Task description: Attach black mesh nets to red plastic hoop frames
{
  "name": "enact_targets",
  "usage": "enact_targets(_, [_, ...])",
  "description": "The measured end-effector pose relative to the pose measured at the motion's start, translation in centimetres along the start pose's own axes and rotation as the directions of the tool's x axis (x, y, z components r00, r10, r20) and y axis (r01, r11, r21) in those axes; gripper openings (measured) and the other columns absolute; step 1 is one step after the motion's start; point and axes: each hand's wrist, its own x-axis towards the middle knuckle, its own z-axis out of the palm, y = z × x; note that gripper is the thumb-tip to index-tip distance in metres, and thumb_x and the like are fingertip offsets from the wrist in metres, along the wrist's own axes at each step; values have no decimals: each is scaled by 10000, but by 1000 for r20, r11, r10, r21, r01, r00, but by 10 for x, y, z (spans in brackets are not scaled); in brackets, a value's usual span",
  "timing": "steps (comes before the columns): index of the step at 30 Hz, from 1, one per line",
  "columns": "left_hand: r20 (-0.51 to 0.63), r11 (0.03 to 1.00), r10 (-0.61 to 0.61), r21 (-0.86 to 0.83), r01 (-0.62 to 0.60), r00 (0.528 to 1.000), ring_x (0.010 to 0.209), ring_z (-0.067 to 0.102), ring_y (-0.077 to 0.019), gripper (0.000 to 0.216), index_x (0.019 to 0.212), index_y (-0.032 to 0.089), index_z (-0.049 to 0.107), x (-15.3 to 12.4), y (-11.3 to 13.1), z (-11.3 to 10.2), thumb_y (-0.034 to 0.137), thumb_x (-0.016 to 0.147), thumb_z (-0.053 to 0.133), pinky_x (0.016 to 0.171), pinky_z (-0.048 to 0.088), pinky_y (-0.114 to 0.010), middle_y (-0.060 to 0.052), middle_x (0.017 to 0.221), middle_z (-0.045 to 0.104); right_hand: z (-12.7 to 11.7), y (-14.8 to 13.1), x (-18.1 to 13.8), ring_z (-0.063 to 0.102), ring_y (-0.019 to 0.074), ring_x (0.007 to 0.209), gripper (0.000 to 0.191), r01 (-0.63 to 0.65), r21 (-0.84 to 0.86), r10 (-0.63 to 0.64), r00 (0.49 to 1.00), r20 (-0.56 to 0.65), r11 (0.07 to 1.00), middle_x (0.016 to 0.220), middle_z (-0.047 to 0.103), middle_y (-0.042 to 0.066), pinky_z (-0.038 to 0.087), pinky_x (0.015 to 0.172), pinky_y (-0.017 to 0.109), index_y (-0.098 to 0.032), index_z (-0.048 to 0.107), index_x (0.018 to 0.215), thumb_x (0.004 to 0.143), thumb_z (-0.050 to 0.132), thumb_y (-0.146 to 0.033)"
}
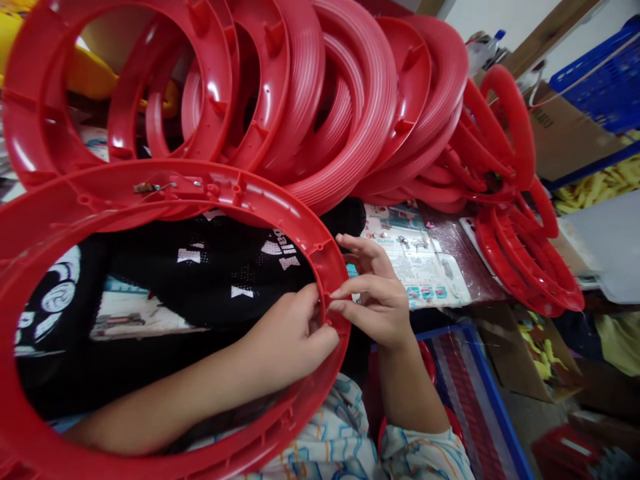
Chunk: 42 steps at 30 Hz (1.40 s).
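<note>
A large red plastic ring (285, 427), shaped like a hollow wheel half with its ribbed inner side up, lies tilted in front of me. My left hand (295, 340) reaches across the ring's opening and is closed around its right side, fingers partly hidden behind the inner rim. At that same spot my right hand (377, 300) pinches thumb and forefinger together inside the channel; whatever is between the tips is too small to make out. A small metal contact piece with a spring (150, 188) sits in the channel at the ring's far side.
Stacked red rings (350, 120) line the back of the table, with red steering-wheel-like parts (530, 253) at the right. Black printed fabric (240, 267) lies beneath the ring. A blue-rimmed crate (505, 413), a cardboard box (520, 360) of yellow pieces and a blue basket (600, 80) stand rightward.
</note>
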Motion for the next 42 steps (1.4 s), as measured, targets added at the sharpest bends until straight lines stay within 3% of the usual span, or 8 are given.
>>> enact_targets(12, [138,990,-6,139,-14,990,603,504,-129,142,910,192,523,-8,1,-6,160,779,479,584,396,-255,33,707,567,-2,-4,16,522,218,1179,81,-129,113,119,988,96,985,1274,513,31,421,1036,395,-240,736,732,685,800,-230])
enact_targets(18, [261,971,-40,-218,99,964,767,584,-148,144,951,169,528,-8,0,-9,236,825,544,704,471,-281,-10,868,615,4,-5,9,606,189,1000,81,-195,140,195,981,9,971,1272,533,39,502,917,379,-230,726,703,682,802,-248])
enact_targets(21, [243,924,-44,-360,132,969,798,607,-148,231,963,153,535,-5,-4,-7,200,757,628,737,490,-284,-18,886,623,5,-5,6,597,193,1040,84,-175,150,181,983,-25,973,1246,559,30,489,934,367,-243,728,702,674,807,-233])
enact_targets(25, [151,864,45,-502,37,988,846,612,-154,353,1071,173,513,1,-9,-2,229,747,641,754,500,-285,-20,943,616,6,-4,4,588,207,1072,86,-178,127,184,982,-36,976,1257,565,23,476,950,385,-253,729,706,672,808,-246])
enact_targets(28, [25,927,93,-368,-78,995,832,595,-152,258,1067,173,524,4,-10,2,205,811,524,768,480,-287,-8,891,618,7,-4,4,588,209,1055,93,-174,107,180,982,-49,979,1248,571,31,482,939,394,-248,720,716,677,801,-271])
enact_targets(34, [-1,995,84,-45,-84,996,696,523,-131,241,971,175,527,3,-4,-1,125,744,464,652,423,-257,27,794,573,5,-4,10,558,202,1065,72,-57,49,58,998,-10,997,1248,505,33,478,947,394,-249,701,754,715,759,-232])
enact_targets(38, [123,999,22,41,-27,992,638,495,-121,142,869,177,517,-2,0,-7,134,747,459,573,387,-234,37,730,547,4,-5,17,499,229,1172,59,-56,11,56,998,41,998,1308,470,31,441,1000,412,-243,693,734,735,745,-272])
enact_targets(42, [239,999,11,30,-19,971,681,508,-130,113,881,181,518,-6,-1,-10,161,775,485,649,438,-259,21,796,561,4,-9,23,466,234,1226,125,-95,0,95,989,110,995,1326,480,42,363,1069,425,-216,687,705,756,733,-321])
